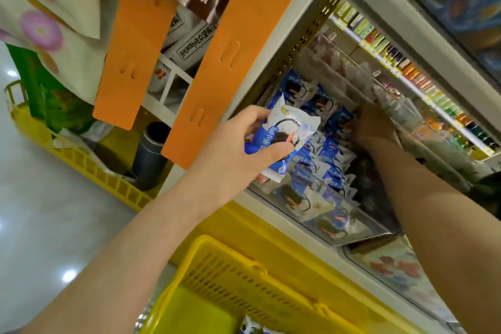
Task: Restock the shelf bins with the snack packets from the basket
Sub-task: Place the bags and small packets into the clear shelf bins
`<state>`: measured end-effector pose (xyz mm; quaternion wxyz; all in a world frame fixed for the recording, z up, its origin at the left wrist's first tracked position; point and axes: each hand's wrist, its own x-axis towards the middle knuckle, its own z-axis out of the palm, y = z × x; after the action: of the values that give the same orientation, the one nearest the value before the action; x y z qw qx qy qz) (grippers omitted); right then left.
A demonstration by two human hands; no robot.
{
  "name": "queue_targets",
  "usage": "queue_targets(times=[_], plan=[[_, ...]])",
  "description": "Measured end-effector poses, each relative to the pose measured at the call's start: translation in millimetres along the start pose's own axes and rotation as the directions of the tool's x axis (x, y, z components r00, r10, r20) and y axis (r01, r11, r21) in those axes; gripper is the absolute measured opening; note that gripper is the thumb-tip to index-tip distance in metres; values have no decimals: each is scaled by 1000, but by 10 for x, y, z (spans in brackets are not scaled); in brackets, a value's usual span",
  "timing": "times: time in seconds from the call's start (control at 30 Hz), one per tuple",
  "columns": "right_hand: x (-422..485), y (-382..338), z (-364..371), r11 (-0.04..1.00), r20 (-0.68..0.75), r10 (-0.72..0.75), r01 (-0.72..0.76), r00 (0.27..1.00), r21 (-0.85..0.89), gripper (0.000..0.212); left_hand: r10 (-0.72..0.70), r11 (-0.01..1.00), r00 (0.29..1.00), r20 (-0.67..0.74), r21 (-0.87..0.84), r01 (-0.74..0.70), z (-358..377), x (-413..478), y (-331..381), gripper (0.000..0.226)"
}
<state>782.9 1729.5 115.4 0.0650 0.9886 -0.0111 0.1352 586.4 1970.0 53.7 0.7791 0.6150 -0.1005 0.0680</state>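
Packet (282,138) pinched in left hand (238,149) before bin (360,236), long axis tilted, top toward shelf, right hand (374,127) among binned packets, grip unclear, basket (244,279) below.

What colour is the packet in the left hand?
Blue and white, with a dark cookie picture: the small plastic snack packet in the left hand, seen in the head view.

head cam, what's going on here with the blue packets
A person is restocking a clear shelf bin with blue and white snack packets. The left hand holds one packet just in front of the bin, and the right hand reaches into the bin among the packets there. A yellow basket below holds a few more.
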Motion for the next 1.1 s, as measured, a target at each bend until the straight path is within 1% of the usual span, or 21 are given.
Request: queue_targets(times=[0.1, 0.17, 0.23, 0.27, 0.33, 0.4, 0.47, 0.53, 0.57, 0.63, 0.7, 0.8, 0.87, 0.9, 0.93, 1.0, 1.03, 1.1], plan=[[-52, -77, -48, 998, 6, 20, -21, 1000, 62, 32, -7, 1000, 999, -40, 10, 7, 38, -9, 7, 32], [-144, -146, -114, 996, 45, 43, -47, 998, 81, 36, -24, 1000, 997, -67, 19, 25, 63, -28, 15, 33], [-283, -232, -193, 991, 74, -2, -8, 997, 130, 42, -27, 998, 997, -73, 47, 31, 80, -56, 32, 35], [-383, -274, -242, 978, 53, -46, 34, 998, 203, 42, -26, 997, 997, -69, 70, 31, 88, -72, 45, 37], [-680, -353, -360, 899, -36, -114, 119, 993, 421, 35, -28, 993, 997, -75, 116, 37, 101, -111, 78, 37], [-1069, -406, -491, 754, -103, -196, 217, 975, 620, 26, -12, 984, 996, -87, 175, 27, 112, -156, 114, 32], [-1464, -439, -594, 636, -75, -336, 285, 939, 718, 21, -4, 973, 995, -97, 231, 26, 132, -193, 130, 33], [-1784, -454, -640, 567, 0, -440, 278, 898, 776, 32, -29, 965, 994, -102, 256, 55, 172, -227, 134, 38], [-1904, -453, -641, 558, 33, -464, 263, 885, 787, 40, -33, 958, 995, -96, 281, 59, 198, -244, 136, 41], [-2077, -446, -637, 565, 49, -474, 261, 879, 783, 51, -24, 945, 998, -61, 324, 42, 251, -272, 135, 42], [-2159, -405, -643, 566, 47, -458, 250, 888, 785, 50, 0, 947, 1000, -13, 320, 4, 299, -292, 131, 33], [-2177, -324, -687, 560, 76, -433, 202, 898, 804, 38, 60, 932, 998, 26, 357, -65, 384, -318, 146, 27], [-2151, -271, -728, 563, 75, -420, 195, 904, 803, 30, 112, 880, 994, 0, 464, -99, 455, -326, 151, 33], [-2123, -236, -746, 565, 62, -410, 199, 910, 801, 27, 170, 825, 985, -28, 551, -127, 482, -327, 148, 38], [-2081, -198, -760, 572, 44, -390, 205, 920, 794, 25, 253, 749, 966, -45, 642, -166, 501, -326, 151, 40], [-1946, -122, -765, 611, 0, -313, 202, 950, 766, 21, 396, 592, 918, -16, 768, -243, 503, -302, 160, 38], [-1846, -82, -747, 642, -18, -256, 184, 967, 745, 21, 422, 526, 906, 23, 808, -265, 496, -272, 160, 37], [-1619, -32, -683, 700, -32, -139, 121, 990, 704, 29, 395, 437, 915, 84, 859, -267, 475, -189, 135, 36]])
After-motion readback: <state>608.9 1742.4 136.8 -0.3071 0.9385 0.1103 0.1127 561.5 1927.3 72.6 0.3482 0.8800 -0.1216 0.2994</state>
